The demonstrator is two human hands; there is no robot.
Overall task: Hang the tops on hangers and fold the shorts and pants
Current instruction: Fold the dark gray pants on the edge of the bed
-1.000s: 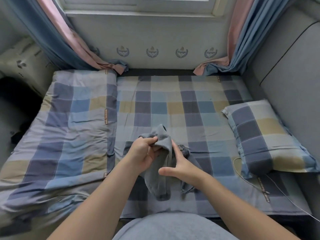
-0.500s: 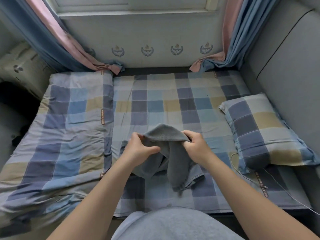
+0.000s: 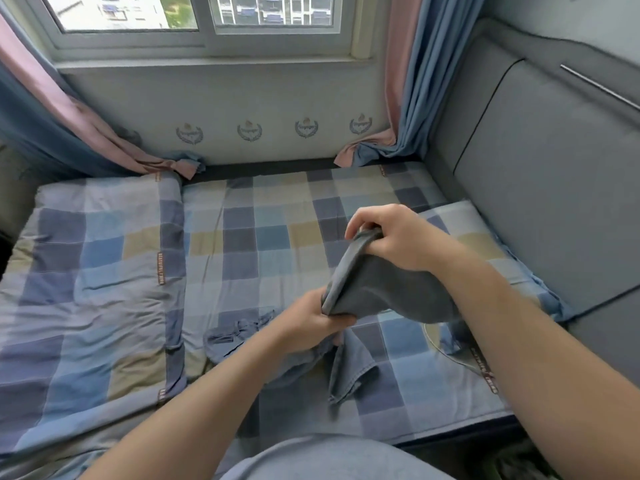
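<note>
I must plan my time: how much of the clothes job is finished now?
Nothing looks finished: no hanger or folded pile is in view. In hand: the left hand and right hand grip a grey garment above the bed. To do: a blue garment lies crumpled on it.

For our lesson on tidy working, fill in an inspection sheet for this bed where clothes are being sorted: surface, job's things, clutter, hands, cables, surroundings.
Surface: bed sheet, checked, creased.
Job's things: grey garment, held up, lower part trailing on the sheet; no hangers in view.
Clutter: quilt at left, pillow at right.
Hands: left hand grips the garment's lower edge; right hand grips its upper end, fingers curled over it.
Cables: thin pale cable on the sheet beside the pillow.
Surroundings: window, curtains, grey padded wall.
</note>
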